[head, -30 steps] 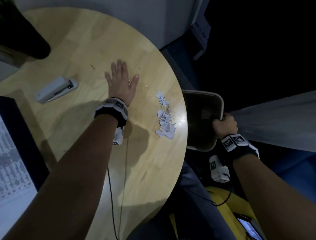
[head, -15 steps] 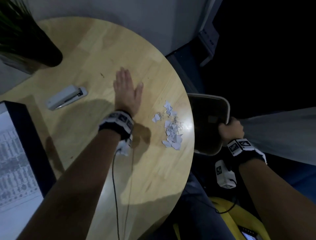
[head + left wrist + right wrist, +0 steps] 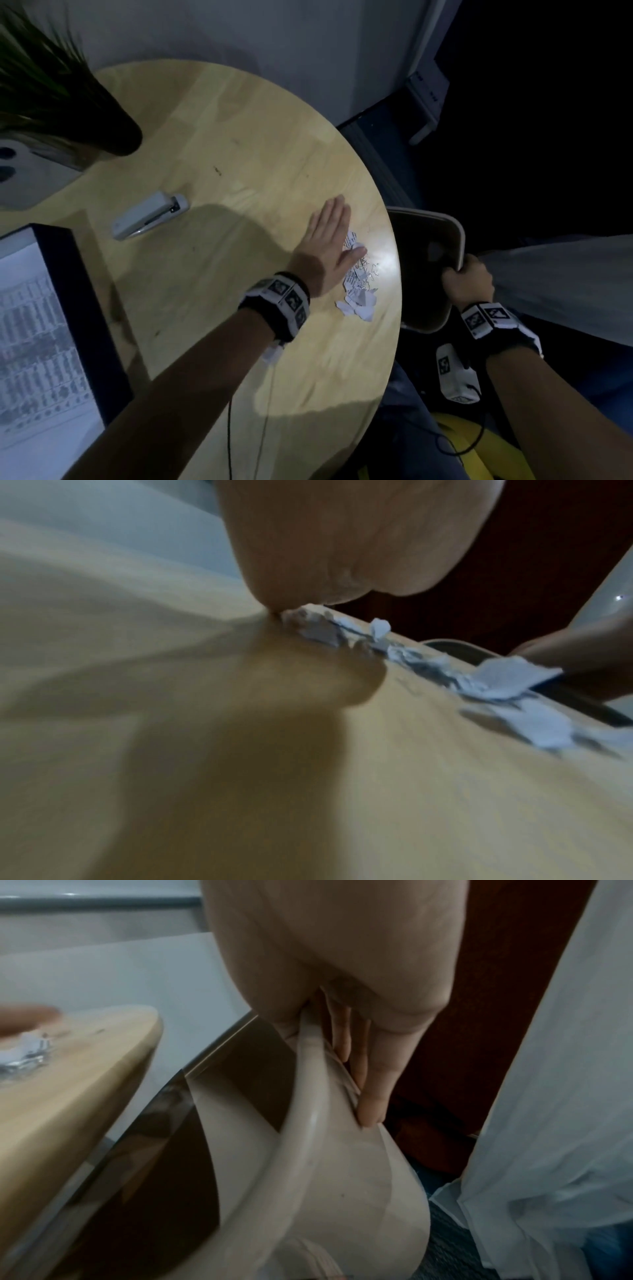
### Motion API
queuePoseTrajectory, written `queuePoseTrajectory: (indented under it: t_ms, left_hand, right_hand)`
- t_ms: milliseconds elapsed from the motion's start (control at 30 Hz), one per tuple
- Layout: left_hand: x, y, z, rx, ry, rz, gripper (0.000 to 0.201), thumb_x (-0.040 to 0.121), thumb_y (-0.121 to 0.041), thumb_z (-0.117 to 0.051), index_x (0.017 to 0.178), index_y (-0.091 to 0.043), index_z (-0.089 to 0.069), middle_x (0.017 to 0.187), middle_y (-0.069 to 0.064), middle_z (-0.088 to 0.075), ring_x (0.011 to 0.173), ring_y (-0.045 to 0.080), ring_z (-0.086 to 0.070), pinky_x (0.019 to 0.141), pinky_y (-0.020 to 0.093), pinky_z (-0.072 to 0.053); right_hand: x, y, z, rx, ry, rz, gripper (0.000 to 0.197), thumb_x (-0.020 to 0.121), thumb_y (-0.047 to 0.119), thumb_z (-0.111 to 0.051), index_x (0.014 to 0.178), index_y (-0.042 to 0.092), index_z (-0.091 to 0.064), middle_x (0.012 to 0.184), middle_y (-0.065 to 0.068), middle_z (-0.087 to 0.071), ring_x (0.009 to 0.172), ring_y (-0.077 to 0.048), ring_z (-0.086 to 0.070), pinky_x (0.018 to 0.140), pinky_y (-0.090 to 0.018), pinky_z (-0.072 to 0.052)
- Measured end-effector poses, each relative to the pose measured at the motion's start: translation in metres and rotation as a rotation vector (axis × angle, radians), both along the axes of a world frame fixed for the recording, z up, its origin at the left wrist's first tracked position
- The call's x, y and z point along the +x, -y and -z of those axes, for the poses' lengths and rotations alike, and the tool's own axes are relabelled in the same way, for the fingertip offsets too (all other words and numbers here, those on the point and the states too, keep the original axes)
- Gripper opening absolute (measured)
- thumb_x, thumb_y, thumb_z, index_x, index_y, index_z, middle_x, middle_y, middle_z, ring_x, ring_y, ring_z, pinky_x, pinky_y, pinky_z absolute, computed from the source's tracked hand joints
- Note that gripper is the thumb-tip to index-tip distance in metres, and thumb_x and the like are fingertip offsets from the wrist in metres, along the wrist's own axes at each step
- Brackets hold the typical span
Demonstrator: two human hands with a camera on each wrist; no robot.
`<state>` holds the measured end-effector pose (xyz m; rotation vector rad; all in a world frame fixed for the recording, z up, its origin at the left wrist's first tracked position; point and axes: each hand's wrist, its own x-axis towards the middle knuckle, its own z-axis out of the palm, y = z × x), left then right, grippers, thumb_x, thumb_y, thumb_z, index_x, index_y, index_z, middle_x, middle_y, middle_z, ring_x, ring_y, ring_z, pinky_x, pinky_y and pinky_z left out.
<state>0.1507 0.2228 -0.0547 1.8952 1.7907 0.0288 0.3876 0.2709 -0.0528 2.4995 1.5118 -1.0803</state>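
My left hand point(image 3: 329, 240) lies flat on the round wooden table point(image 3: 205, 308), fingers straight, its edge against a pile of torn paper scraps point(image 3: 358, 298) and loose staples point(image 3: 368, 267) near the table's right rim. In the left wrist view the heel of the hand point(image 3: 342, 547) meets the scraps point(image 3: 507, 680) on the wood. My right hand point(image 3: 466, 281) grips the rim of a beige bin point(image 3: 428, 318) held just below the table edge. The right wrist view shows its fingers point(image 3: 373, 1080) curled over the bin rim point(image 3: 308, 1123).
A white stapler point(image 3: 150, 214) lies on the table's left part. A dark plant pot point(image 3: 85, 116) stands at the far left. A framed picture point(image 3: 44, 325) leans at the left edge. A white curtain point(image 3: 565, 274) hangs to the right, a yellow object point(image 3: 479, 452) sits below.
My left hand has slid right across the table, and now touches the scraps, pushing them closer to the rim. The right hand keeps its hold on the bin.
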Motion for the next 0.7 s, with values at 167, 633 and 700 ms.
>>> queuePoseTrajectory:
  t_ms: [167, 633, 700]
  left_hand:
    - [-0.112, -0.042, -0.005, 0.213, -0.113, -0.555, 0.069, 0.096, -0.044, -0.025, 0.144, 0.002, -0.007, 0.155, 0.022, -0.005, 0.143, 0.036, -0.001, 0.117, 0.047, -0.002]
    - [-0.028, -0.043, 0.002, 0.054, -0.116, -0.207, 0.075, 0.092, -0.057, -0.013, 0.146, -0.007, 0.004, 0.156, 0.014, 0.012, 0.142, 0.031, 0.016, 0.112, 0.045, 0.014]
    - [-0.008, -0.025, 0.003, 0.038, -0.104, -0.132, 0.077, 0.089, -0.059, -0.007, 0.146, -0.007, 0.005, 0.155, 0.013, 0.015, 0.141, 0.027, 0.019, 0.113, 0.042, 0.015]
  right_hand:
    - [0.006, -0.002, 0.002, -0.015, 0.002, -0.016, 0.035, 0.082, 0.015, -0.053, 0.115, 0.004, -0.057, 0.114, -0.029, -0.061, 0.106, -0.046, -0.057, 0.088, -0.044, -0.045]
    - [0.006, 0.004, -0.003, -0.027, -0.033, 0.028, 0.037, 0.082, 0.012, -0.051, 0.118, 0.011, -0.058, 0.117, -0.025, -0.062, 0.109, -0.044, -0.057, 0.089, -0.04, -0.045]
    - [0.006, 0.008, -0.005, -0.024, -0.048, 0.028, 0.038, 0.082, 0.013, -0.051, 0.119, 0.012, -0.058, 0.118, -0.024, -0.062, 0.109, -0.043, -0.057, 0.09, -0.04, -0.046]
